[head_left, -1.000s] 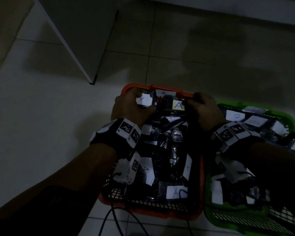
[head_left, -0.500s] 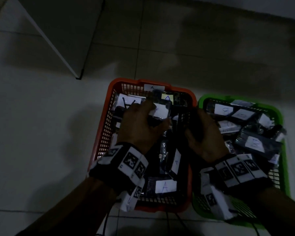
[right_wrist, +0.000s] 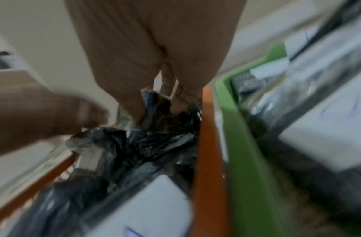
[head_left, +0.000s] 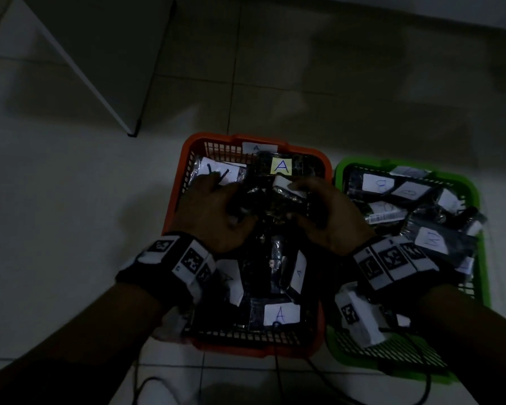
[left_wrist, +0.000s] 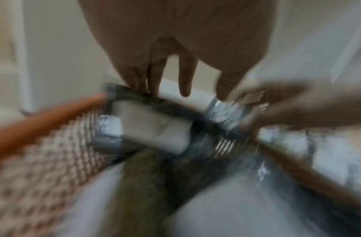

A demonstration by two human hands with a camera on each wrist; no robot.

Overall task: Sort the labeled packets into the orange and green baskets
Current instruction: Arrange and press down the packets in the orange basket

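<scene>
The orange basket (head_left: pixel 184 159) is full of dark packets with white "A" labels, and one with a yellow "A" label (head_left: pixel 281 166) lies at its far end. The green basket (head_left: pixel 476 194) stands to its right, holding dark packets with other white labels (head_left: pixel 430 241). Both hands are over the middle of the orange basket. My left hand (head_left: pixel 234 200) has fairly straight fingers (left_wrist: pixel 185 86) that touch the top edge of a dark packet with a white label (left_wrist: pixel 155 128). My right hand (head_left: pixel 298 197) pinches a crumpled dark packet (right_wrist: pixel 157 112) between thumb and fingers. Both wrist views are blurred.
The baskets stand side by side on a pale tiled floor (head_left: pixel 70 229). The corner of a white cabinet (head_left: pixel 132 133) comes down at the far left. Black cables (head_left: pixel 275 369) trail over the floor in front of the baskets.
Both hands drew back from the orange basket's far rim to its middle. The yellow-labelled packet now lies free at the far end. The right hand has taken hold of a crumpled packet.
</scene>
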